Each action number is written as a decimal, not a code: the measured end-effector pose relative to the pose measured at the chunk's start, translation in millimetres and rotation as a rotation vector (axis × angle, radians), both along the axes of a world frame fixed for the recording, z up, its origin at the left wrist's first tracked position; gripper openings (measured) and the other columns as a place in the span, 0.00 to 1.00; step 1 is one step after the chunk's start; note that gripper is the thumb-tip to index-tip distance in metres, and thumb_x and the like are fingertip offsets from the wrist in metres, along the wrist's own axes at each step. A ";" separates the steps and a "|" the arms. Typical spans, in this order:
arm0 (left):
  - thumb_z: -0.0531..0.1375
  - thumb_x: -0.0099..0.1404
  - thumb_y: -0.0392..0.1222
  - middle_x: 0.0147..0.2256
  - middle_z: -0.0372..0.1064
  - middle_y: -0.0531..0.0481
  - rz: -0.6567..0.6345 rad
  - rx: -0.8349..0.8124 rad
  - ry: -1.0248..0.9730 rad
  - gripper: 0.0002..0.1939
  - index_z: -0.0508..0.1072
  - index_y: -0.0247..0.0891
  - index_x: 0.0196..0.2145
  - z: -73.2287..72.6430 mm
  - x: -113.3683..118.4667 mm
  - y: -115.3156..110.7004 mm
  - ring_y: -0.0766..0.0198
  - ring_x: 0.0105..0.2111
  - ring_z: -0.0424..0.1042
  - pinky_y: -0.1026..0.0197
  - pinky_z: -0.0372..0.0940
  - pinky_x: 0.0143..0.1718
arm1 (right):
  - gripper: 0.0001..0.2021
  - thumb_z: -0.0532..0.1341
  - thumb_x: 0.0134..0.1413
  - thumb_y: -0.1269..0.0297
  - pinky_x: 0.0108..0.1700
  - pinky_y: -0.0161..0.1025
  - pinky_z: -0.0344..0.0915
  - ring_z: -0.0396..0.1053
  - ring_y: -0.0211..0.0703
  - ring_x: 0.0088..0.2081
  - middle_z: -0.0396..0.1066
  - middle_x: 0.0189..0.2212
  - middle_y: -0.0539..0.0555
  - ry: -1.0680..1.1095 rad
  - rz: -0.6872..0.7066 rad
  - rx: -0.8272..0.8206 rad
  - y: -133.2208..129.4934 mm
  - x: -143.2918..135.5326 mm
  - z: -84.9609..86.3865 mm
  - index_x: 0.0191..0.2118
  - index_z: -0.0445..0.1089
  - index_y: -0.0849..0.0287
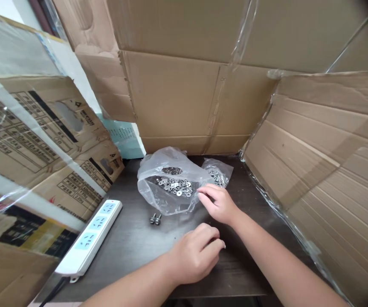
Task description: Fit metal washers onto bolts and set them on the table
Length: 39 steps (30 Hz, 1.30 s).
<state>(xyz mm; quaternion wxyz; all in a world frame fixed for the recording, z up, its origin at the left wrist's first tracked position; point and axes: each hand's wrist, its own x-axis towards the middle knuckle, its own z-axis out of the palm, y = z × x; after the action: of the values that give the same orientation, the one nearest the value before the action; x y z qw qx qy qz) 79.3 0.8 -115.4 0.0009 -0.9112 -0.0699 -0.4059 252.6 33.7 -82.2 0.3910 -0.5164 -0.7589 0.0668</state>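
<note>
Washers (179, 193), round metal, lie inside a crinkled plastic bag (171, 206).

Soft light leaves a pale sheen on the tabletop (129, 238); the upper-right corner is blackened.

Workshop-like nook — cardboard walls (171, 94), washers (179, 193)

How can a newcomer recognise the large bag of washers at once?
On the dark table, look toward the back cardboard wall. Before it lies a cloudy plastic bag, its wide mouth showing loose metal washers. It is clearly larger than the other bag, just to its right.
</note>
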 end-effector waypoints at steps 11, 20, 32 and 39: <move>0.60 0.53 0.29 0.36 0.69 0.43 -0.096 -0.023 -0.206 0.18 0.67 0.31 0.43 8.9 -11.2 12.1 0.67 0.36 0.63 0.63 0.65 0.35 | 0.16 0.52 0.53 0.63 0.44 0.35 0.58 0.65 0.41 0.43 0.68 0.45 0.56 -0.510 0.087 -0.420 115.5 -70.7 -4.2 0.45 0.72 0.55; 0.57 0.55 0.28 0.35 0.69 0.47 0.035 -0.332 -0.386 0.13 0.70 0.34 0.40 10.2 -8.0 20.7 0.72 0.34 0.66 0.67 0.66 0.37 | 0.06 0.56 0.46 0.72 0.42 0.30 0.56 0.64 0.33 0.36 0.70 0.37 0.56 -0.356 0.088 -0.486 119.9 -86.2 -27.6 0.29 0.70 0.65; 0.56 0.59 0.35 0.34 0.69 0.49 0.162 -0.935 -0.536 0.07 0.74 0.35 0.34 13.6 -0.2 27.3 0.76 0.33 0.70 0.76 0.68 0.33 | 0.11 0.55 0.52 0.65 0.37 0.29 0.67 0.65 0.28 0.31 0.69 0.39 0.59 0.632 0.023 -0.756 101.7 -44.7 -20.7 0.39 0.64 0.68; 0.56 0.58 0.32 0.33 0.69 0.50 0.172 -0.874 -0.522 0.07 0.74 0.35 0.33 11.6 -0.1 27.9 0.76 0.32 0.69 0.76 0.68 0.33 | 0.12 0.50 0.56 0.62 0.34 0.28 0.65 0.62 0.28 0.29 0.66 0.30 0.56 0.721 0.066 -0.843 97.3 -46.8 -12.2 0.36 0.62 0.67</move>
<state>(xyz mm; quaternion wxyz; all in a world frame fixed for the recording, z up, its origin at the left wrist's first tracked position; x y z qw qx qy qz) 79.1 28.6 -103.8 -0.3641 -0.6859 -0.3057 -0.5509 205.7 131.0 -94.4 0.3831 -0.5487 -0.5003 0.5495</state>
